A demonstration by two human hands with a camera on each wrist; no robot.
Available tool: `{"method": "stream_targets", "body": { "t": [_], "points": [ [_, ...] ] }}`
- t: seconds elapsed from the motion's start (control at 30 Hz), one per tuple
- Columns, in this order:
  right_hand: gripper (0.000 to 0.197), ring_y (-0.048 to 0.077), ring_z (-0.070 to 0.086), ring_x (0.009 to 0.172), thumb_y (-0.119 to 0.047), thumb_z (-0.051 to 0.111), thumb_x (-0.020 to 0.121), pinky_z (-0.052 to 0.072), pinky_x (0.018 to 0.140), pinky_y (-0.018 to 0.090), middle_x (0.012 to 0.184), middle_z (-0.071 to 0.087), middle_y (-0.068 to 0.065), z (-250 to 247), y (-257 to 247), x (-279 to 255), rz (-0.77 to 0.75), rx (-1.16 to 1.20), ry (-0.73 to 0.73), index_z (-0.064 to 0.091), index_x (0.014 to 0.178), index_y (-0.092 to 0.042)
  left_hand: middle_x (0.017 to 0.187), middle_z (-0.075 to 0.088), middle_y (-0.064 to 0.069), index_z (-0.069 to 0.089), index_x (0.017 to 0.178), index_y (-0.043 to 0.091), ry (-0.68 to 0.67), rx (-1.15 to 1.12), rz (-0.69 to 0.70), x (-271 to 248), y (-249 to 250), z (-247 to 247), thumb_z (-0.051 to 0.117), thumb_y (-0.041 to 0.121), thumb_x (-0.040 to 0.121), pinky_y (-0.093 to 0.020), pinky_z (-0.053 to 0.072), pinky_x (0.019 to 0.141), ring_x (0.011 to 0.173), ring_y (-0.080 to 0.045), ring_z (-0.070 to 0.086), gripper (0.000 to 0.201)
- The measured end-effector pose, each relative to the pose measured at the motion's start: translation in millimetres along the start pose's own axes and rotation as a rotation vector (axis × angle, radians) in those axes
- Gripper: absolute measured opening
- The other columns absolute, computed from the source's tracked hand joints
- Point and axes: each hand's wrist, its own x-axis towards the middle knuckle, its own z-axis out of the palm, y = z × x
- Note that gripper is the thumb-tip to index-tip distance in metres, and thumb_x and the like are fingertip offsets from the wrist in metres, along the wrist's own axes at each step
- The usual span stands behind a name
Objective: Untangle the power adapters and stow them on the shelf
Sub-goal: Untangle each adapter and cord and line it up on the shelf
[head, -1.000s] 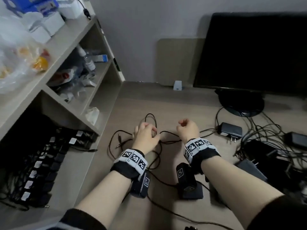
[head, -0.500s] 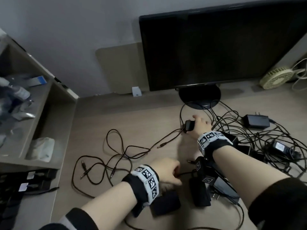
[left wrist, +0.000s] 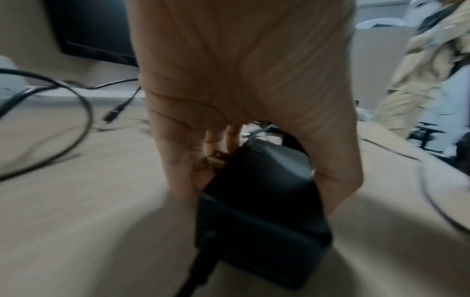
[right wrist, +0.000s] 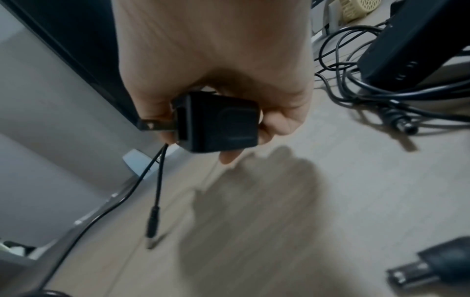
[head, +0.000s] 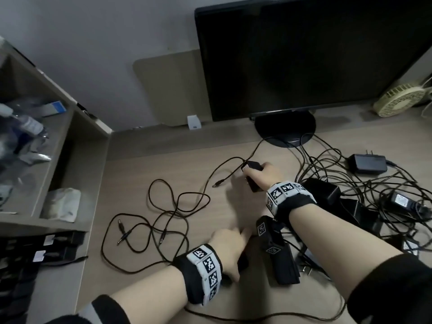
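Note:
My right hand [head: 263, 175] grips a small black power adapter [right wrist: 218, 122] in front of the monitor stand, held a little above the desk. Its metal prongs [right wrist: 155, 125] stick out sideways, and its thin cable [head: 224, 168] trails left to a barrel plug [right wrist: 152, 227]. Nearer to me, my left hand [head: 233, 242] holds a second black adapter [left wrist: 262, 211] between thumb and fingers, low over the desk. In the head view the hand mostly hides it. Loose black cables [head: 163, 218] with several plugs lie looped on the desk left of both hands.
A tangled pile of black adapters and cords [head: 364, 195] fills the desk at right. The shelf unit [head: 60, 160] stands at left, with stowed adapters [head: 58, 244] in its lowest bay. The monitor [head: 304, 54] and a small fan [head: 399, 99] stand behind.
Both hands have left the cable loops. The right hand reached right to the adapter by the monitor stand and took hold of it. The left hand drew back and grasped a nearer adapter.

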Motion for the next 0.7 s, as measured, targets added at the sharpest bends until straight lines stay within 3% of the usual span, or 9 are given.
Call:
{"method": "stream_targets", "body": {
  "t": [0.07,0.17,0.23,0.33,0.43,0.53,0.6,0.7],
  "points": [
    [0.046,0.018,0.06,0.065,-0.04,0.065,0.075,0.046,0.05,0.022,0.078,0.061,0.005,4,-9,-9,-0.001,0.19,-0.076,0.056,0.103,-0.005,0.117,0.05,-0.012,0.035,0.125,0.01,0.039,-0.087,-0.057,-2,-15,-4,0.082,0.028,0.058,-0.041,0.053,0.082,0.102,-0.033,0.057,0.085],
    [0.023,0.014,0.05,0.048,-0.031,0.062,0.081,0.034,0.036,0.013,0.069,0.054,0.006,11,-21,-27,0.007,0.308,-0.212,0.052,0.085,-0.01,0.118,0.043,-0.007,0.04,0.117,0.012,0.146,-0.135,-0.111,-10,-41,-13,0.08,0.028,0.059,-0.04,0.051,0.084,0.103,-0.03,0.054,0.073],
    [0.024,0.014,0.052,0.05,-0.037,0.059,0.082,0.034,0.039,0.014,0.075,0.059,0.009,14,-29,-36,0.03,0.253,-0.337,0.051,0.076,-0.015,0.118,0.039,-0.004,0.042,0.115,0.013,0.261,-0.161,-0.145,-17,-58,-19,0.077,0.025,0.061,-0.037,0.049,0.085,0.105,-0.027,0.05,0.066],
    [0.025,0.017,0.058,0.064,-0.041,0.053,0.084,0.037,0.052,0.021,0.08,0.066,0.006,18,-38,-50,0.084,0.197,-0.498,0.053,0.082,-0.017,0.124,0.037,-0.002,0.044,0.118,0.018,0.45,-0.239,-0.143,-34,-77,-32,0.071,0.014,0.065,-0.034,0.045,0.092,0.112,-0.025,0.046,0.06],
    [0.027,0.022,0.061,0.067,-0.043,0.049,0.086,0.04,0.055,0.023,0.082,0.066,0.006,25,-43,-66,0.137,0.208,-0.605,0.052,0.081,-0.016,0.129,0.036,0.001,0.048,0.119,0.023,0.655,-0.266,-0.082,-58,-88,-45,0.068,0.007,0.066,-0.034,0.044,0.095,0.114,-0.023,0.047,0.058],
    [0.03,0.027,0.063,0.066,-0.043,0.045,0.088,0.046,0.049,0.023,0.086,0.063,0.009,35,-49,-82,0.167,0.308,-0.721,0.05,0.082,-0.014,0.132,0.036,-0.001,0.053,0.115,0.019,0.916,-0.272,-0.056,-88,-90,-56,0.069,0.003,0.067,-0.041,0.05,0.091,0.111,-0.024,0.052,0.053],
    [0.031,0.029,0.063,0.07,-0.041,0.045,0.087,0.047,0.044,0.023,0.086,0.063,0.012,38,-56,-95,0.182,0.461,-0.831,0.052,0.09,-0.011,0.136,0.034,-0.003,0.056,0.113,0.017,1.064,-0.291,-0.047,-107,-91,-59,0.069,-0.002,0.066,-0.038,0.053,0.087,0.113,-0.024,0.053,0.052],
    [0.041,0.031,0.065,0.079,-0.045,0.048,0.087,0.053,0.058,0.03,0.091,0.065,0.014,35,-75,-118,0.11,0.643,-1.066,0.062,0.103,-0.009,0.137,0.033,-0.004,0.057,0.111,0.017,1.142,-0.241,0.006,-128,-91,-54,0.067,-0.006,0.06,-0.039,0.054,0.088,0.118,-0.024,0.052,0.057]
  ]
}}
